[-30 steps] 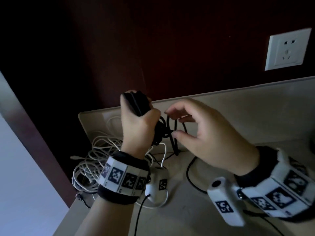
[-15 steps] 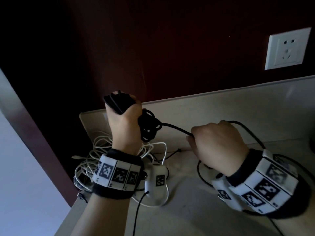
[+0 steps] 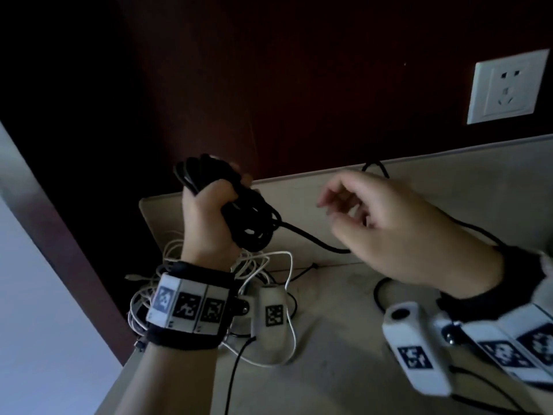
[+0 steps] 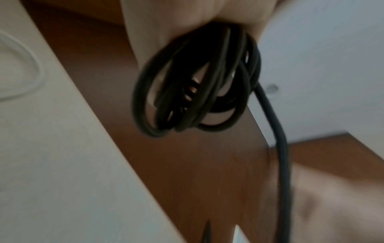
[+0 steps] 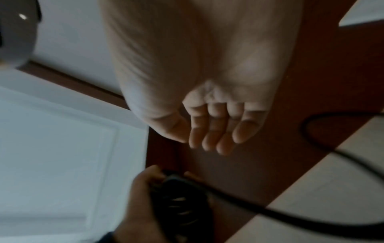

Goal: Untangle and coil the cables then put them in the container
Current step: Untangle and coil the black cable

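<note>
My left hand [image 3: 214, 211] is raised above the table's back left and grips a coil of black cable [image 3: 254, 226]. The left wrist view shows the coil's loops [image 4: 193, 85] hanging out of the fist [image 4: 187, 21]. One loose black strand [image 3: 314, 242] runs from the coil to the right, passes behind my right hand [image 3: 332, 208] and loops on over the table. My right hand hovers just right of the coil with its fingers [image 5: 207, 139] loosely bent and nothing in them. A tangle of white cables [image 3: 167, 283] lies below my left wrist, by the beige container [image 3: 155, 217].
The beige table [image 3: 329, 369] has its left edge close beside my left forearm. A dark red wall stands behind, with a white socket [image 3: 508, 88] at the upper right. More black cable [image 3: 378, 298] lies on the table under my right wrist.
My right hand has let go of the black strand it was pulling rightward. It has risen and moved back toward the coil, fingers now relaxed. My left hand still grips the coil.
</note>
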`<state>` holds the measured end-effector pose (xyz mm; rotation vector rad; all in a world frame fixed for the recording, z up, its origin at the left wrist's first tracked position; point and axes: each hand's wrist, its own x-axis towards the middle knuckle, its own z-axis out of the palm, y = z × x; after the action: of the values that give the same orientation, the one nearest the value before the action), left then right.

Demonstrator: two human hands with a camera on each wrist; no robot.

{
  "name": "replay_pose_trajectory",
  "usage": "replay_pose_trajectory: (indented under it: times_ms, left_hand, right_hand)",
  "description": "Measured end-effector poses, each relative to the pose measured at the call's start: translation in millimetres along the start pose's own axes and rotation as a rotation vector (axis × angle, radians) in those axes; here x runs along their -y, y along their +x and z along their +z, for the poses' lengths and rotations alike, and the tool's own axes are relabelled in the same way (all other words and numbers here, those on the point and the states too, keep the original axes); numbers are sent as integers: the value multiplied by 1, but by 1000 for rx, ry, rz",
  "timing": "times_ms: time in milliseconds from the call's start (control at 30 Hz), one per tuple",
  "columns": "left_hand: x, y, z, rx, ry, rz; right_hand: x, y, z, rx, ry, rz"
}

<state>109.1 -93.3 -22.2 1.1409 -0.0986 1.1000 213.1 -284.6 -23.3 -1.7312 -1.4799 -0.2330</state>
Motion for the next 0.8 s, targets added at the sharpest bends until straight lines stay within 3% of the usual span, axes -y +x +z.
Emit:
replay_pose_trajectory:
  times_ms: [67, 133, 233, 300, 433, 500, 600, 800]
  left_hand:
    - [4, -4, 5, 73, -3, -26]
    - [6, -5, 5, 92, -60, -90]
    - [1, -4, 0, 113, -205, -157]
    - [-4, -2, -6, 155, -246, -169]
    - [-6, -3, -10, 382, -241, -271]
    - [-3, -8, -5, 498, -208, -355]
    - [4, -15, 4, 548, -69, -445]
    - [14, -23, 22, 593, 161, -439]
  right_hand:
    - [9, -3, 4, 94, -64, -44]
    - [5, -4, 10, 283, -116, 10]
    - [-6, -2, 9, 466, 13, 81]
    - [-10, 0, -3, 507, 50, 118]
    - [-14, 1, -19, 444, -30, 66]
    - [-9, 2, -17, 394, -196, -63]
    - [-3, 5, -12, 342, -489, -180]
    - [15, -2, -5, -5, -607, 25]
